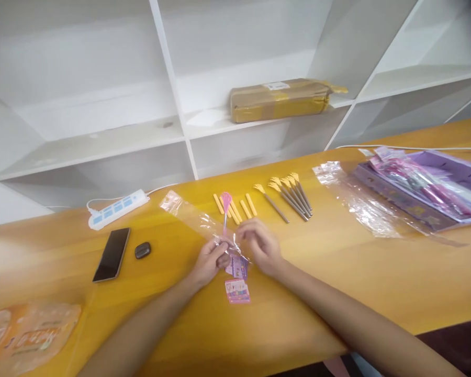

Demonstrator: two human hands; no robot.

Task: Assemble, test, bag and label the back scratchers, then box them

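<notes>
Mostly, bag [194,220] extends beyond hands [211,261].

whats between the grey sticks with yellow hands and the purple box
Clear plastic packaging lies on the table between the grey sticks and the purple box, seen in the head view.

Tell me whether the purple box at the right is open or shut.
Open: no lid covers the purple box, and the pink packets inside it show from above.
</notes>
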